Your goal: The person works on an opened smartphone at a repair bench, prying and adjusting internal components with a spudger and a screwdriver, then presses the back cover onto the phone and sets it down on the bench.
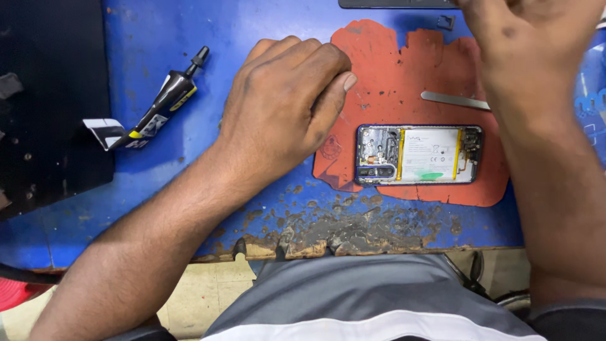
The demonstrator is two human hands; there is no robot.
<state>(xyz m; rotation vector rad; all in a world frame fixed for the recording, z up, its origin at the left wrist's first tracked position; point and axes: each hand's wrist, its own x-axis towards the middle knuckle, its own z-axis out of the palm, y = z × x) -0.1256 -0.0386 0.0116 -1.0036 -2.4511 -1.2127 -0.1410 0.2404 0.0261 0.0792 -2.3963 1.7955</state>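
— Grip first: our left hand (284, 101) rests knuckles-up on the counter (158, 183) at mid-frame, fingers curled under, thumb tip at the edge of the red mat (404, 76). We can't tell whether anything is pinched beneath it. Our right hand (524, 38) is up at the top right corner, blurred and cut off by the frame, so its fingers are unreadable too.

— And the phone (420, 155)?

— It lies flat on the mat, right of centre, back cover off, battery (429, 155) and boards exposed. Neither hand touches it; the left is just beside its left end.

— How do we reckon it handles?

— Light and stiff in the frame, we'd judge, but fragile inside: thin flex cables and small connectors. We'd take it by the long outer edges, never pressing on the battery or the camera end.

— Anything else close?

— A thin metal strip (454, 100) lies on the mat above the phone, and a black glue tube (165, 101) lies at the upper left on the counter.
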